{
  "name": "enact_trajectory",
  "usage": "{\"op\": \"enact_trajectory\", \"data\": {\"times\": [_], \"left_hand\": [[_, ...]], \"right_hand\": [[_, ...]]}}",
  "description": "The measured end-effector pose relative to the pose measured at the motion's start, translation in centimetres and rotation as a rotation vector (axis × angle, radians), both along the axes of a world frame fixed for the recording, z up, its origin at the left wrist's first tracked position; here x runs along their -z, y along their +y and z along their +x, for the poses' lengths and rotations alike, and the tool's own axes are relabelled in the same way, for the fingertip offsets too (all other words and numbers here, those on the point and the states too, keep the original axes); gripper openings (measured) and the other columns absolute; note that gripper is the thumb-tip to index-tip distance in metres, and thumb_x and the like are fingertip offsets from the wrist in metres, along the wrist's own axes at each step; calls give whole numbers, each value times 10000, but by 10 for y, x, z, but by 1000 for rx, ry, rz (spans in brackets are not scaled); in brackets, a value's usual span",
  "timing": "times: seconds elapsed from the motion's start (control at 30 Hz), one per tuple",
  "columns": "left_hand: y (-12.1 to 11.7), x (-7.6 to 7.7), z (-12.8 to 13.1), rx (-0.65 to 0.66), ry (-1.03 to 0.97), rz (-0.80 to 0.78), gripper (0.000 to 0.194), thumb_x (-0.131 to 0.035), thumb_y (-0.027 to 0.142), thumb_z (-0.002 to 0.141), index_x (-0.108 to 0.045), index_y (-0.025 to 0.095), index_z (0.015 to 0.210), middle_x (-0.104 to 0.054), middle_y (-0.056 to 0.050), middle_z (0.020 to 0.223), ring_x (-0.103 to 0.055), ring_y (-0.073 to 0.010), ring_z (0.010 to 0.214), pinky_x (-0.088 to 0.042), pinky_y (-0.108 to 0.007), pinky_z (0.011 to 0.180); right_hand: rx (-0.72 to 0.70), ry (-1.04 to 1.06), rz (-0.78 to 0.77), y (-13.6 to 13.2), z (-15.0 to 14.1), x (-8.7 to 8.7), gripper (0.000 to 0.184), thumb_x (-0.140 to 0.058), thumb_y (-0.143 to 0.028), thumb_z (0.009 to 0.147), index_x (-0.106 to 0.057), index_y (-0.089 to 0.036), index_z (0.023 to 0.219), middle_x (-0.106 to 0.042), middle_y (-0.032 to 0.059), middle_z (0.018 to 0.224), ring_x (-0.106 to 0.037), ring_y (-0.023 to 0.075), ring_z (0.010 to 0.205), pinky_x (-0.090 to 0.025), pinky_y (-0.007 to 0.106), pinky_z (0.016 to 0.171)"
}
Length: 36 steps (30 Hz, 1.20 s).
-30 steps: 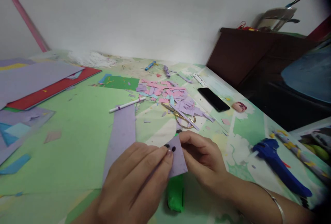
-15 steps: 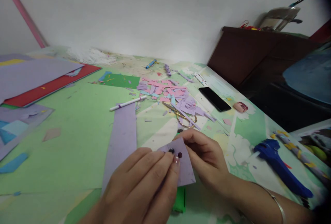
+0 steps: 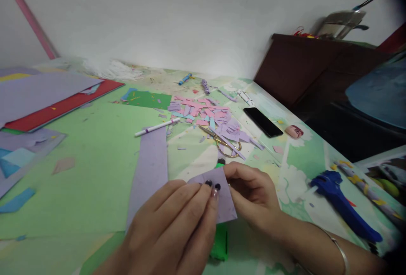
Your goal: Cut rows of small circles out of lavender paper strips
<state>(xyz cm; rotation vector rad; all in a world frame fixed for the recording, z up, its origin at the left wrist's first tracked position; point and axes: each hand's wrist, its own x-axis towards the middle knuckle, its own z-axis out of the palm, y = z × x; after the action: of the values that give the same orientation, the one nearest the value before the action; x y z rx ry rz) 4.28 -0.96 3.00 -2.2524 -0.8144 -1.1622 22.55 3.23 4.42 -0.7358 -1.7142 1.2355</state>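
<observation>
Left hand: the left hand (image 3: 171, 224) is at the lower centre of the frame, fingers drawn nearly together, tips touching the lilac paper beside the black pieces; I cannot tell whether it has hold of either one.
Right hand: the right hand (image 3: 255, 188), right of the lower centre, is curled, with forefinger and thumb closed on the paper's right edge.
Lilac paper: a small flat-sided piece of lilac paper (image 3: 226, 207) is at the lower centre, tilted between the two hands.
Black pieces: two small, round, glossy black pieces (image 3: 218, 187) are side by side at the paper's face, by the left fingertips.
Green object: a bright green object (image 3: 221, 243), mostly hidden, shows beneath the paper.
Scissors: gold-handled metal scissors (image 3: 218, 140) lie at the centre, beside a heap of pink and lilac paper scraps (image 3: 201, 111).
Marker: a slim white marker with a purple band (image 3: 157, 127) rests across the top of a long lilac paper strip (image 3: 147, 169), left of centre.
Glue gun: a blue plastic glue gun (image 3: 345, 205) lies at the lower right.
Phone: a black rectangular phone (image 3: 263, 122) lies right of centre.
</observation>
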Motion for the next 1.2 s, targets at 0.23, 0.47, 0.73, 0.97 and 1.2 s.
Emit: {"op": "enact_trajectory", "data": {"times": [0.23, 0.47, 0.73, 0.97, 1.2], "left_hand": [[-1, 2, 0, 7, 11, 18, 172, -514, 113, 893, -668, 143, 963, -721, -79, 1013, -637, -212, 1054, -557, -377, 909], [-1, 2, 1, 12, 23, 9, 186, -509, 100, 889, -673, 137, 969, -723, -84, 1015, -641, -215, 1042, -555, -383, 918], [-2, 4, -1, 11, 9, -18, 148, -585, 159, 868, -681, 164, 981, -720, -77, 1044, -635, -226, 1066, -552, -388, 931], [1, -7, -2, 9, -11, -62, 176, -533, 118, 880, -669, 138, 989, -737, -78, 978, -670, -211, 979, -567, -352, 870], [13, -25, -2, -310, -551, -598, 103, -597, 287, 839, -689, 250, 864, -733, 40, 769, -678, -134, 644, -562, -221, 630]], "right_hand": [[26, 21, -57, -1, -3, -2, 113, -530, -85, 773, -525, -175, 704, -489, -22, 624, -468, 92, 565, -396, 206, 513], [60, 51, -27, -1, -4, -2, 146, -532, -30, 691, -546, -173, 660, -487, -34, 591, -459, 79, 535, -391, 195, 502], [89, 61, -8, 1, -5, -5, 154, -530, -28, 653, -562, -178, 644, -524, -29, 572, -495, 87, 524, -419, 196, 496], [102, 10, -13, 4, -3, -4, 124, -522, -58, 682, -580, -166, 667, -556, -21, 594, -501, 86, 542, -406, 193, 496], [459, -595, 233, 58, 26, 3, 104, -541, -103, 745, -612, -160, 794, -613, 4, 719, -544, 128, 656, -416, 258, 645]]}}
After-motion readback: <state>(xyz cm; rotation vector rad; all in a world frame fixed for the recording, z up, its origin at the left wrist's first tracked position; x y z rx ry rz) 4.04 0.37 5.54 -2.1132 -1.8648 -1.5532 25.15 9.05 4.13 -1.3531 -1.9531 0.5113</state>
